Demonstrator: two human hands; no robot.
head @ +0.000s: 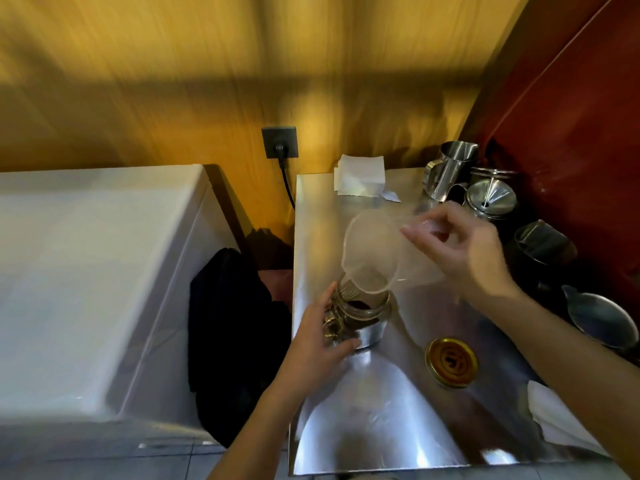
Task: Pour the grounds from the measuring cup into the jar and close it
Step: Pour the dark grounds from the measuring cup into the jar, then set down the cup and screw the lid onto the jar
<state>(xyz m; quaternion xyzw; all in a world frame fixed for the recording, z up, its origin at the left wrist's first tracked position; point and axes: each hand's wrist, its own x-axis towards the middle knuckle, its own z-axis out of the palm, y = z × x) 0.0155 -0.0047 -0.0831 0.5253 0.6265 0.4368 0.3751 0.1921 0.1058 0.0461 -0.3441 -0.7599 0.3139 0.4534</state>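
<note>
A clear plastic measuring cup [372, 251] is tipped mouth-down over the open glass jar [360, 308], its lip at the jar's rim. My right hand [460, 252] grips the cup by its base end. Dark grounds show inside the jar. My left hand [320, 341] wraps the jar's left side, holding it upright on the steel table [388, 410]. The jar's gold lid [451, 362] lies upside down on the table, to the right of the jar and apart from both hands. The frame is motion-blurred.
Steel pitchers [450, 168], a funnel on a canister [490, 199] and dark cups [540, 247] crowd the table's right edge. White paper filters [360, 174] lie at the back, a white cloth [561, 417] at front right. A white appliance [97, 271] and dark fabric [235, 337] stand left.
</note>
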